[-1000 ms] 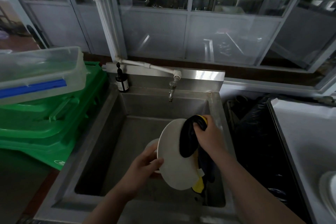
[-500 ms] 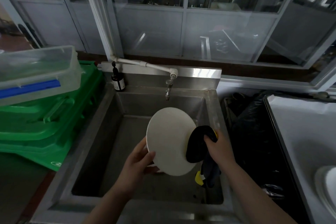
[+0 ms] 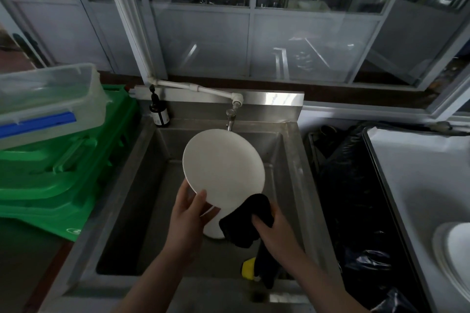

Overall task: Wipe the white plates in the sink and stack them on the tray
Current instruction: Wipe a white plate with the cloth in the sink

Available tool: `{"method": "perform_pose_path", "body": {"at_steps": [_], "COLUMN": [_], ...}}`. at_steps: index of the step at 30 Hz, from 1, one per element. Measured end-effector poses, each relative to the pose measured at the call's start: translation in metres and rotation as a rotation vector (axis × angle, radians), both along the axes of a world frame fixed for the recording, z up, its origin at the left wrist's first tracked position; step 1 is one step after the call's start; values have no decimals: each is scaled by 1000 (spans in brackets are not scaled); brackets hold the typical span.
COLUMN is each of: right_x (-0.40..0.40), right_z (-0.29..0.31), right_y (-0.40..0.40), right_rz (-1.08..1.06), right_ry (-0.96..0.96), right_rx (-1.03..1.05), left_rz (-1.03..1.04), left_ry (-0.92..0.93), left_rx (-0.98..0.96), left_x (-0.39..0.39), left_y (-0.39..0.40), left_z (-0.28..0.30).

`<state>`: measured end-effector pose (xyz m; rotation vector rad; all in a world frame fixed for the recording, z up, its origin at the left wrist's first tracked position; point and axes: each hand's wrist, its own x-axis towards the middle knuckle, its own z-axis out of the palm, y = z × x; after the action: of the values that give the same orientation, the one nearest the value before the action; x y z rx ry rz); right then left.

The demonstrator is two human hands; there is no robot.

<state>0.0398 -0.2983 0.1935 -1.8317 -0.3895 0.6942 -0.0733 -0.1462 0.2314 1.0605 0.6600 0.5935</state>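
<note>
1. Head view: the left hand (image 3: 189, 213) pinches the white plate (image 3: 223, 169) by its low edge, tipped up over the sink (image 3: 292, 160), likely so its face shows.
2. The right hand (image 3: 273, 230) grips a dark cloth (image 3: 245, 220) just below the plate, ready to rub.
3. Another plate (image 3: 212, 230) waits under it.

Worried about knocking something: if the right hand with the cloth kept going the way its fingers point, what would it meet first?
The right hand points up and left, so its black cloth would probably first meet the lower edge of the white plate the left hand holds. Depth is hard to judge.
</note>
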Motion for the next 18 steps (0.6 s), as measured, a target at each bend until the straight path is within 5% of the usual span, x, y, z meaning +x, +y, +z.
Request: {"method": "perform_pose_path", "body": {"at_steps": [18], "right_x": [66], "right_z": [-26], "right_y": [-33], "right_rz": [-242], "right_ry": [-23], "right_rx": [-90], "left_rz": [-12], "left_ry": [39], "left_rx": [-11], "left_x": [-2], "left_y": [6], "left_z": [0]}}
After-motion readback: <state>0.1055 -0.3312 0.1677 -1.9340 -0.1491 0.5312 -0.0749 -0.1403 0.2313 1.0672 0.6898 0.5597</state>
